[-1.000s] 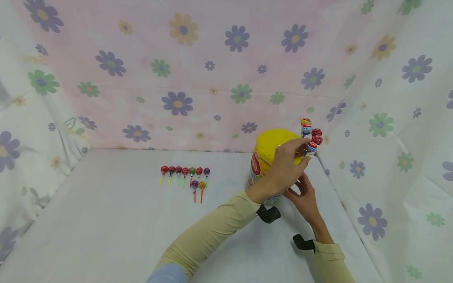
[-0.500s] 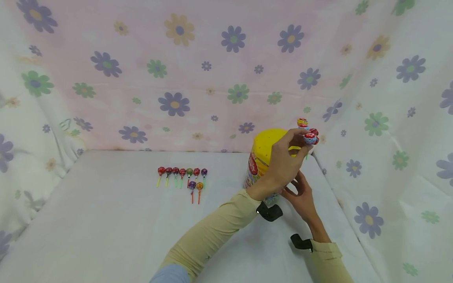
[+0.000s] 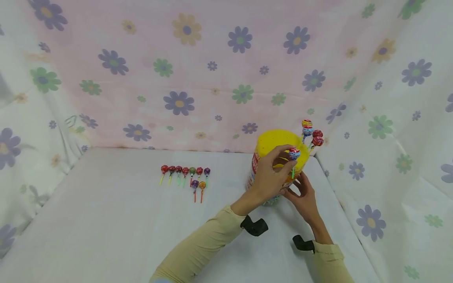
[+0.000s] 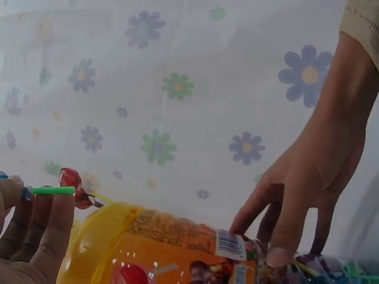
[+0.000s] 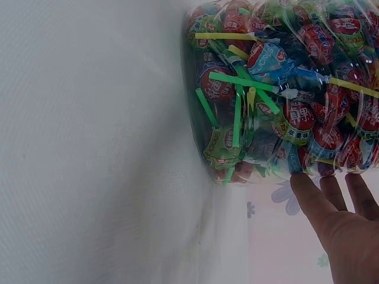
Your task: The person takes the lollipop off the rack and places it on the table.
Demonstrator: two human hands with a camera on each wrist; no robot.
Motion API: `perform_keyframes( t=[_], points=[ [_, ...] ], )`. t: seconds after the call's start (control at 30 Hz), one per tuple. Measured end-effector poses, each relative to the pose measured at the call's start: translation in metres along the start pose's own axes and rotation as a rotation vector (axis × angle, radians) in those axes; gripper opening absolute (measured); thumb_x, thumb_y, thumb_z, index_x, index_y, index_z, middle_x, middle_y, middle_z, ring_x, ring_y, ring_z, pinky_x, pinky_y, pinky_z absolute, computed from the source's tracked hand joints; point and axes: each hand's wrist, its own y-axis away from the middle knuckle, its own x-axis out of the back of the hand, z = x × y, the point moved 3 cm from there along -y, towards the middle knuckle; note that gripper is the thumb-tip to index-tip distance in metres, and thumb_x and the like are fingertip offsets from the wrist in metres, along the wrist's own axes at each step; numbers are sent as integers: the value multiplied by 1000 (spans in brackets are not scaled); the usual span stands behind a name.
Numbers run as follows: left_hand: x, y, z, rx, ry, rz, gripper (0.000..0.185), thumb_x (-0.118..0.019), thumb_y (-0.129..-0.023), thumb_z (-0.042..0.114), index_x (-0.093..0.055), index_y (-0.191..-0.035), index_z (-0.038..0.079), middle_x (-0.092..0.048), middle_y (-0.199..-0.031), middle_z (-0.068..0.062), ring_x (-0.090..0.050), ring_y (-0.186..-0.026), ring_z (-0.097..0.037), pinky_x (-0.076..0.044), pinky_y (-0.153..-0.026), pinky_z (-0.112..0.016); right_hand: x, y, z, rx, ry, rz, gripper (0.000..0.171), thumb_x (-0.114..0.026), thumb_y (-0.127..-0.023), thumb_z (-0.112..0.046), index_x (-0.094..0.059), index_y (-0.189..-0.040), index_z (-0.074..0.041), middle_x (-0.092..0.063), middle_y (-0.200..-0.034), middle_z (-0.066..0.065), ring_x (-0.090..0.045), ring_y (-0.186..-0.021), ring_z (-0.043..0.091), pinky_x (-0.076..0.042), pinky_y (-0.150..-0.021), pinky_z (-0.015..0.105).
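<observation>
My left hand [image 3: 269, 173] pinches a lollipop [image 3: 294, 154] with a red-and-blue wrapper by its head, its green stick pointing down in front of the lid. Behind it stands a large candy jar [image 3: 253, 169] with a yellow lid [image 3: 276, 137]. A few lollipops [image 3: 307, 127] with yellow, blue and red heads stick up from the lid's right rim. On the jar's right side, low down, rest the spread fingertips of my right hand [image 3: 304, 198]. Through the clear wall in the right wrist view, many wrapped lollipops [image 5: 296, 115] show inside the jar.
Left of the jar, several lollipops [image 3: 178, 169] lie in a row on the white tabletop [image 3: 116, 220]. A purple one [image 3: 194, 184] and an orange one [image 3: 202, 185] lie just below that row. Flowered cloth [image 3: 198, 78] hangs behind and at both sides.
My left hand has drawn the red-and-blue lollipop away from those at the lid's right rim, to the left and toward me. The right hand stays at the jar's side.
</observation>
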Motion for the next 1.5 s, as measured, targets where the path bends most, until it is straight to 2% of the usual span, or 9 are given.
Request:
perform_keyframes(
  t=[0.27,0.43,0.6,0.7,0.8,0.97,1.17,1.33,1.5],
  points=[
    [25,24,-24,18,-22,4,38,-64,-100,10,-59,-138,5,-67,-117,-15,-68,-105,-24,-58,-89,-23,2,-1,3,3,-3,23,89,-73,-91,1,-26,-162,-26,-39,-159,13,-49,-132,10,-51,-98,20],
    [44,43,-43,53,-9,19,39,-64,-100,9,-60,-138,5,-67,-118,-16,-67,-103,-28,-58,-87,-24,1,-1,3,-6,11,14,90,-74,-92,-1,-25,-162,-27,-39,-158,14,-48,-134,13,-49,-100,19],
    [73,67,-66,131,67,60,38,-66,-98,5,-61,-136,0,-65,-109,-23,-68,-90,-39,-62,-72,-26,-1,-2,1,-16,1,0,90,-74,-92,-3,-24,-162,-28,-38,-159,13,-47,-135,16,-49,-101,18],
    [93,82,-78,172,97,96,37,-67,-97,2,-62,-134,-1,-64,-105,-25,-70,-83,-34,-63,-66,-31,-2,-3,0,-12,-6,-3,90,-74,-92,-2,-24,-162,-28,-38,-159,13,-47,-134,14,-49,-99,16],
    [111,96,-88,200,96,131,36,-67,-96,1,-63,-132,-1,-64,-103,-26,-71,-81,-20,-64,-64,-35,-2,-4,-1,-4,-8,-5,90,-73,-92,-1,-24,-163,-27,-37,-159,14,-47,-133,11,-49,-98,15],
    [137,118,-98,269,50,176,37,-69,-95,2,-64,-131,-1,-64,-100,-22,-70,-78,-11,-63,-63,-33,-3,-6,-1,5,-10,-8,90,-73,-92,-1,-24,-163,-27,-37,-159,14,-47,-132,9,-49,-99,16],
    [163,141,-105,354,-7,218,39,-71,-93,1,-64,-131,-2,-65,-98,-21,-70,-76,-11,-63,-62,-32,-4,-5,1,1,4,-2,89,-73,-93,-2,-23,-163,-27,-37,-160,15,-48,-130,6,-49,-100,18],
    [182,153,-112,392,-63,287,40,-72,-92,0,-65,-131,-1,-66,-97,-21,-70,-76,-12,-63,-61,-32,-4,-3,0,-12,12,0,89,-73,-93,-4,-23,-163,-28,-36,-160,14,-47,-131,9,-49,-99,19],
    [199,165,-117,424,-126,354,39,-72,-92,-1,-67,-131,1,-68,-99,-22,-72,-79,-19,-62,-61,-30,-2,4,0,-38,24,-3,89,-73,-93,-5,-23,-163,-28,-35,-160,15,-46,-131,9,-49,-98,17]
  ],
)
